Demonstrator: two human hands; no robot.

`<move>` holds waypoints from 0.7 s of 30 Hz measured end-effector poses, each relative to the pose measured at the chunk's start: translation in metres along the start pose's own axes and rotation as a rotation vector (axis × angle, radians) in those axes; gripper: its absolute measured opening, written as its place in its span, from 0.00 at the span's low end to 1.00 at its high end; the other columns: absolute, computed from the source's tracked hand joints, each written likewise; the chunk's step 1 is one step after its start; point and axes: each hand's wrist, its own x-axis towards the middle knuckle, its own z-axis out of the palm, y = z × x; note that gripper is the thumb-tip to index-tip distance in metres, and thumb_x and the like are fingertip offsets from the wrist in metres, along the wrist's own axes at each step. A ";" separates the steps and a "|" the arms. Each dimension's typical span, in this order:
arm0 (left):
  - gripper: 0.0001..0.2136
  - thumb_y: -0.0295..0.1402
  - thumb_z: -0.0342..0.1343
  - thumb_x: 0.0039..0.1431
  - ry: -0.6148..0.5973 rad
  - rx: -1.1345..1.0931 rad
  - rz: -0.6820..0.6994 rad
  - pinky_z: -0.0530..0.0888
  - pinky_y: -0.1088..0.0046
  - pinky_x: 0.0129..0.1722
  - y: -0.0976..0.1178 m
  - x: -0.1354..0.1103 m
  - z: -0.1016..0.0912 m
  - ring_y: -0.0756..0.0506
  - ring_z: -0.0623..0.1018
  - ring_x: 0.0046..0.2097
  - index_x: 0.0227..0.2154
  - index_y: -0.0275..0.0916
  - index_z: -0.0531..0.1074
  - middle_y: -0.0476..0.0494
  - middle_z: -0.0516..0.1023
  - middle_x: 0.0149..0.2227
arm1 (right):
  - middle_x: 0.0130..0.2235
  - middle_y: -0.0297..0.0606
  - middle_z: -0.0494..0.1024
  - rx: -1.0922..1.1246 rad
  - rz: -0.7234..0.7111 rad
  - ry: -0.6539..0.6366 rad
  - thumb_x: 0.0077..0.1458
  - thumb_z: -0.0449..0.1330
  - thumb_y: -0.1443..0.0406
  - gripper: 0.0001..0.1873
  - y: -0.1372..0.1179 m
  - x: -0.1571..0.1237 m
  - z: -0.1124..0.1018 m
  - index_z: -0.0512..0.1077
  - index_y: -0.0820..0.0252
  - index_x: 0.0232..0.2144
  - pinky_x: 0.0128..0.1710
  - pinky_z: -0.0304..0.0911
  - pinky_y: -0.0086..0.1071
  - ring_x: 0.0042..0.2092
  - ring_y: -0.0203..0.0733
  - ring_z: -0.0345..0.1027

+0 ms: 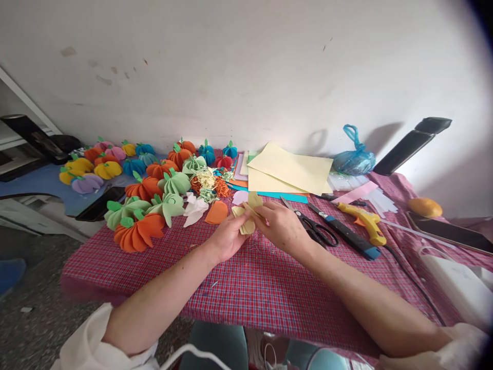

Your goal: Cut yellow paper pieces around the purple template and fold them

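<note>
Both my hands meet over the middle of the red checked tablecloth [246, 288]. My left hand [228, 236] and my right hand [283, 226] pinch the same small stack of folded pale yellow paper pieces [248, 211], holding it just above the cloth. The fingers of both hands are closed on it. An orange cut-out paper shape [216, 211] and a white folded paper piece [194, 208] lie just left of my left hand.
Several finished paper pumpkins, orange [138, 232], green [167, 205], yellow [108, 169] and blue [134, 165], crowd the left. Yellow paper sheets [290, 172] lie behind. Scissors [314, 228], a blue-tipped cutter [346, 235], a yellow glue gun [367, 221], a phone [450, 234], a blue bag [354, 159] stand right.
</note>
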 end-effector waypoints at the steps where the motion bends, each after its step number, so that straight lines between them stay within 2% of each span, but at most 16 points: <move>1: 0.09 0.28 0.53 0.54 0.011 -0.009 -0.013 0.68 0.77 0.36 0.000 0.000 0.000 0.51 0.73 0.36 0.39 0.36 0.70 0.45 0.75 0.37 | 0.29 0.37 0.71 0.011 0.016 0.004 0.58 0.49 0.65 0.12 0.001 0.001 0.000 0.70 0.61 0.28 0.28 0.52 0.28 0.30 0.36 0.62; 6: 0.11 0.29 0.47 0.54 -0.020 -0.110 -0.061 0.71 0.68 0.39 0.006 -0.001 -0.001 0.46 0.74 0.38 0.40 0.35 0.69 0.41 0.75 0.37 | 0.26 0.35 0.71 0.138 0.170 0.046 0.56 0.50 0.65 0.14 0.011 0.004 0.003 0.71 0.61 0.23 0.26 0.51 0.27 0.26 0.33 0.61; 11: 0.16 0.28 0.46 0.51 -0.004 -0.137 -0.076 0.71 0.63 0.41 0.009 -0.003 -0.003 0.43 0.75 0.39 0.44 0.37 0.67 0.41 0.75 0.38 | 0.25 0.34 0.75 0.326 0.305 0.087 0.53 0.53 0.61 0.12 0.017 0.005 0.005 0.75 0.59 0.27 0.23 0.52 0.27 0.24 0.33 0.62; 14: 0.16 0.28 0.47 0.49 -0.013 -0.154 -0.085 0.71 0.60 0.41 0.011 -0.004 -0.002 0.42 0.75 0.40 0.44 0.37 0.66 0.40 0.75 0.38 | 0.25 0.34 0.76 0.394 0.350 0.093 0.51 0.53 0.61 0.13 0.016 0.006 0.004 0.76 0.60 0.27 0.23 0.54 0.27 0.24 0.33 0.63; 19: 0.18 0.24 0.46 0.43 -0.107 -0.221 -0.106 0.69 0.56 0.43 0.014 -0.007 -0.002 0.41 0.74 0.42 0.41 0.38 0.65 0.39 0.73 0.40 | 0.24 0.34 0.75 0.464 0.411 0.093 0.50 0.53 0.61 0.13 0.016 0.008 0.003 0.75 0.61 0.25 0.23 0.55 0.27 0.25 0.33 0.63; 21: 0.21 0.23 0.46 0.40 -0.101 -0.226 -0.123 0.68 0.54 0.44 0.015 -0.007 -0.003 0.40 0.74 0.42 0.41 0.38 0.64 0.40 0.73 0.39 | 0.24 0.34 0.75 0.508 0.428 0.101 0.50 0.53 0.60 0.13 0.020 0.008 0.006 0.75 0.61 0.26 0.23 0.55 0.27 0.25 0.34 0.63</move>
